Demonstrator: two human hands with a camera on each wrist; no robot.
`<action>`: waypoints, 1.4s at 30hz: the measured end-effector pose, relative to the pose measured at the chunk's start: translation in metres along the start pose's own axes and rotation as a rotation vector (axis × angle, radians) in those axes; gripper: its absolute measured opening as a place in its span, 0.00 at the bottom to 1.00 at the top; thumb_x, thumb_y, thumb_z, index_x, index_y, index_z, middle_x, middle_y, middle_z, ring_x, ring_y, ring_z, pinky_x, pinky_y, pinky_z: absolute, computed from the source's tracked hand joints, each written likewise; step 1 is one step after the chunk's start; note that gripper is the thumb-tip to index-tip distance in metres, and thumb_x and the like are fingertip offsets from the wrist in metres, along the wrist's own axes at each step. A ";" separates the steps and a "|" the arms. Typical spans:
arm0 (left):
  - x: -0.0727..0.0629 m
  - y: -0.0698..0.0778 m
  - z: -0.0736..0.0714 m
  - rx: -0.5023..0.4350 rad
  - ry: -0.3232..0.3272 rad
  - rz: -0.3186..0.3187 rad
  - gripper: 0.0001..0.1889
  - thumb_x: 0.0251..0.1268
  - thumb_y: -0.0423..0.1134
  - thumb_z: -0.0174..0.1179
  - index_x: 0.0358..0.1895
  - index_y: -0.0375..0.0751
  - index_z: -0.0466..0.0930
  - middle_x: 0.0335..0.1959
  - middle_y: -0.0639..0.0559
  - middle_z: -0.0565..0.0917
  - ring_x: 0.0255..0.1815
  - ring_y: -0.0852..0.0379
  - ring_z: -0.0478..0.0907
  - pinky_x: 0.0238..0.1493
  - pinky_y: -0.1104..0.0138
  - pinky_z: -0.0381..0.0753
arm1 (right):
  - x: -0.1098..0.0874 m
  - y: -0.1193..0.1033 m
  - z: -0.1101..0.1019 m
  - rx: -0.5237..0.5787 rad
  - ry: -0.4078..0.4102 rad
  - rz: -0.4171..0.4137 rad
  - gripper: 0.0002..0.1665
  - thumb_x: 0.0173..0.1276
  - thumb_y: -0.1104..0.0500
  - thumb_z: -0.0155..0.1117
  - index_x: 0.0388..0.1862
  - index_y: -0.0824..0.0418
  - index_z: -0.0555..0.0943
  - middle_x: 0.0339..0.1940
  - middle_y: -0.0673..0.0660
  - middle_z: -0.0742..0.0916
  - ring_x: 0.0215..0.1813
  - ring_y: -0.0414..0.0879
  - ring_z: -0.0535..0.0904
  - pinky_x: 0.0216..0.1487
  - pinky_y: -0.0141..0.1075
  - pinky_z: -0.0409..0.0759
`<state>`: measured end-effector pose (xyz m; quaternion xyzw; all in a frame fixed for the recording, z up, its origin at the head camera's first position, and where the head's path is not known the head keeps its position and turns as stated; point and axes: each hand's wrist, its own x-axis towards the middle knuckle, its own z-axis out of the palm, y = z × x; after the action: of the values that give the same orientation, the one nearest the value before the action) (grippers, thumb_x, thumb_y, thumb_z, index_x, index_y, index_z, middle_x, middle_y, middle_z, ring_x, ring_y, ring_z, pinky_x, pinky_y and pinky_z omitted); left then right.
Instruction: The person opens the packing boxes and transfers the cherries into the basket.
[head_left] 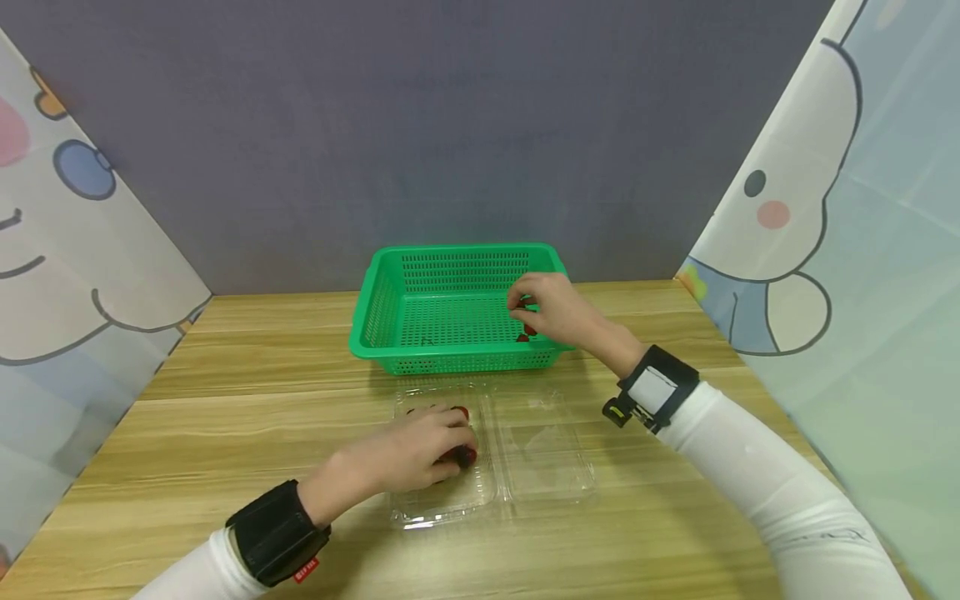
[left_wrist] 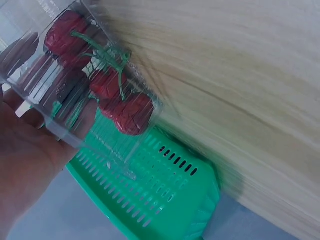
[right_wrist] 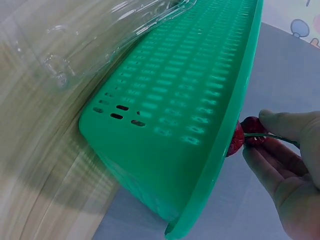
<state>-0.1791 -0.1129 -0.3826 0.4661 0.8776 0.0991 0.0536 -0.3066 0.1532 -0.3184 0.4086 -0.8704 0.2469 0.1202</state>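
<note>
In the head view, my left hand (head_left: pixel 420 450) is down in the left half of an open clear plastic box (head_left: pixel 487 500). Its thumb and fingers curve about dark red cherries (head_left: pixel 465 456). Through the box wall, the left wrist view shows more cherries (left_wrist: pixel 134 114) with green stems beside the fingers. My right hand (head_left: pixel 558 308) is over the right end of a green plastic basket (head_left: pixel 450 352). In the right wrist view its thumb and fingers pinch cherries (right_wrist: pixel 254 129) by a green stem, beside the basket rim. Some cherries (head_left: pixel 522 338) lie below that hand in the basket.
The basket stands at the back of the wooden table (head_left: pixel 300 367), near a grey wall panel (head_left: pixel 465 125). The clear lid half (head_left: pixel 543 450) lies folded out to the right of the box. Cartoon-printed panels (head_left: pixel 787 208) flank the table.
</note>
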 end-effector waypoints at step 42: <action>0.007 0.004 0.008 -0.094 0.037 0.057 0.06 0.65 0.38 0.72 0.37 0.48 0.83 0.35 0.62 0.79 0.41 0.67 0.75 0.45 0.73 0.78 | -0.003 0.011 0.004 -0.111 -0.110 0.049 0.05 0.65 0.73 0.71 0.36 0.65 0.87 0.38 0.59 0.89 0.47 0.55 0.86 0.51 0.47 0.84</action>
<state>-0.1781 -0.1037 -0.3897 0.4858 0.8592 0.1504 0.0564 -0.3133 0.1591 -0.3270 0.3927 -0.8978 0.1785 0.0887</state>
